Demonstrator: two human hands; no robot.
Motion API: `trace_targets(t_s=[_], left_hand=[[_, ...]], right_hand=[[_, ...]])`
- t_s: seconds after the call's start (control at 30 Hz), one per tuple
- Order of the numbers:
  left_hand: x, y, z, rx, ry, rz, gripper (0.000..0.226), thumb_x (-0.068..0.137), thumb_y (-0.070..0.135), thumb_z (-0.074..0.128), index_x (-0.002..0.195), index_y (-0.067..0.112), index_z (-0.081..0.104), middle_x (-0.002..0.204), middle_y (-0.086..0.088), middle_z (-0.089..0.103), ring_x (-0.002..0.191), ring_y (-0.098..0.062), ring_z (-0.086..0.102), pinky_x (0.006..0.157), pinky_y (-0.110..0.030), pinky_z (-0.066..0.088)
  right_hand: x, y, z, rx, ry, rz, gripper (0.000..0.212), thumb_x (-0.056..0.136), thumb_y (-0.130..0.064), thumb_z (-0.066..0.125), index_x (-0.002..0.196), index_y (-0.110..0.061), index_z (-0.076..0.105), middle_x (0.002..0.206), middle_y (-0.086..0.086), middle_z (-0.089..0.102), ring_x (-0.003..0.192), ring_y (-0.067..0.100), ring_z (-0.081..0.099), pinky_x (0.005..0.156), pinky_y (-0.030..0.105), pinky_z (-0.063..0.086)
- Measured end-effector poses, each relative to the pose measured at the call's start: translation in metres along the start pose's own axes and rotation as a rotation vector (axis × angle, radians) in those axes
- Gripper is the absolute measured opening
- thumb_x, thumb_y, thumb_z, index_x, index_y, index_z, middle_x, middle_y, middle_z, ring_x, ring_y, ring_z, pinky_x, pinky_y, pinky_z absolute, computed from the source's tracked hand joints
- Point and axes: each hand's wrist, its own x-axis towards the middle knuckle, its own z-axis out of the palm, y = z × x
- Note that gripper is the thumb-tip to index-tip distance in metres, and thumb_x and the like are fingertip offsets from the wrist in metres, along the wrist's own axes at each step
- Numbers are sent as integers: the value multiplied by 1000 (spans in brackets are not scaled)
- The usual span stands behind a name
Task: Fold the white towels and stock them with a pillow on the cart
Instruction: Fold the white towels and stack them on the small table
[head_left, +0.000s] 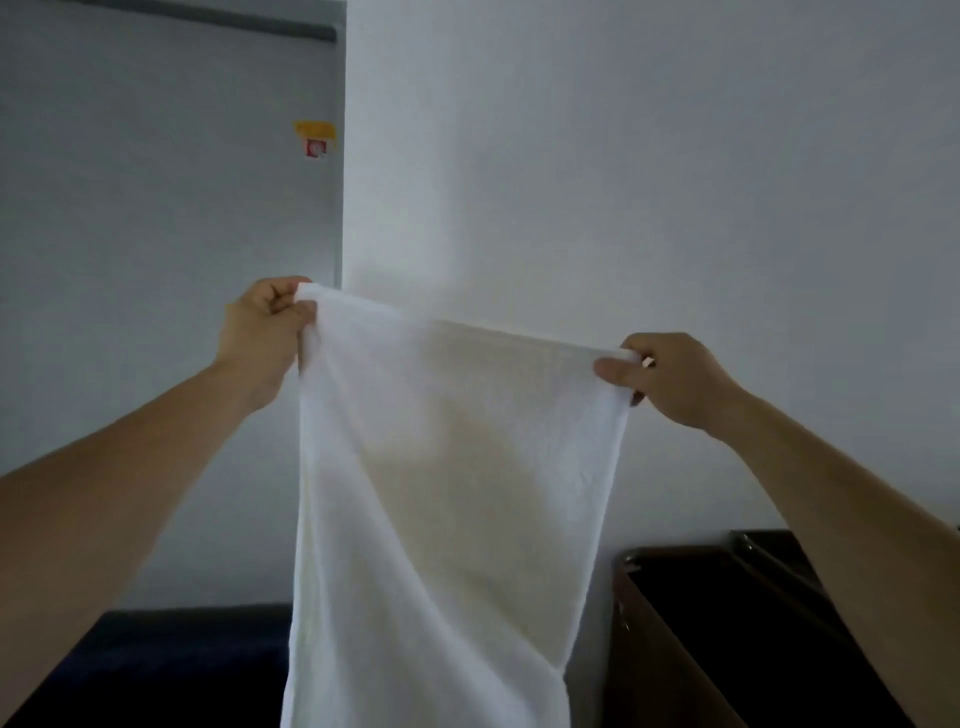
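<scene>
The person is standing with both arms stretched out in front, holding a white towel (441, 493) up in the air before a pale wall (623, 182); the left hand (265, 322) is pinching one top corner, its fingers curled round the cloth, and the right hand (670, 379) is gripping the other top corner between thumb and bent fingers; the left hand is sitting a little higher than the right, so the top edge is sloping down towards the right; the towel is hanging loose below that edge in soft folds, its lower end running out of sight at the bottom; behind it to the left a grey door (171, 208) is showing a yellow and red sticker (316, 140); low on the right a dark brown cabinet (727, 623) is standing against the wall, and low on the left a dark blue surface (182, 660) is lying in shadow.
</scene>
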Motion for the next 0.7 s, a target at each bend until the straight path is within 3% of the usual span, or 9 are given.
trace_targets(t_s=[0.17,0.3,0.37,0.47,0.57,0.63,0.7], left_hand=[[1,6,-2,2,-17,-112,23,97,8,58,117,19,64,96,-2,66,75,-20,60,60,-29,48],[-7,1,0,-99,-12,-171,23,98,7,55,117,15,64,94,-4,66,71,-19,59,54,-26,48],[-11,-4,1,-98,6,-181,25,98,5,54,120,9,64,101,-10,64,78,-22,58,64,-31,49],[-22,-12,4,-109,67,-143,21,98,6,53,107,21,64,97,1,65,90,-21,58,76,-34,47],[-31,-16,11,-98,133,-68,24,98,8,52,109,27,61,93,2,62,88,-22,56,75,-39,45],[-36,-20,15,-91,145,-52,26,98,9,50,112,29,59,95,-8,58,84,-27,51,66,-39,40],[-43,-25,19,-58,168,-16,28,97,10,50,116,29,58,97,-5,59,82,-23,53,64,-31,42]], right_hand=[[29,-34,-26,-113,-111,-32,40,88,-35,74,67,-13,47,67,0,50,58,16,46,54,29,33],[36,-42,-30,-1,98,-57,30,87,-34,76,81,-15,54,78,0,56,67,16,51,59,30,40],[32,-37,-19,53,69,-22,25,86,-31,77,86,-21,54,86,-3,58,73,15,54,60,29,42],[25,-30,-13,226,128,23,26,84,-25,79,98,-25,57,99,-3,60,81,12,57,63,27,45],[22,-30,-13,430,68,188,46,84,-21,79,124,-12,59,107,3,65,91,16,64,83,37,57],[20,-28,-14,534,-64,365,45,81,-17,80,118,3,64,105,11,71,91,24,67,93,41,55],[15,-24,-14,568,-116,478,41,78,-18,81,109,6,67,94,14,69,79,23,61,74,32,52]])
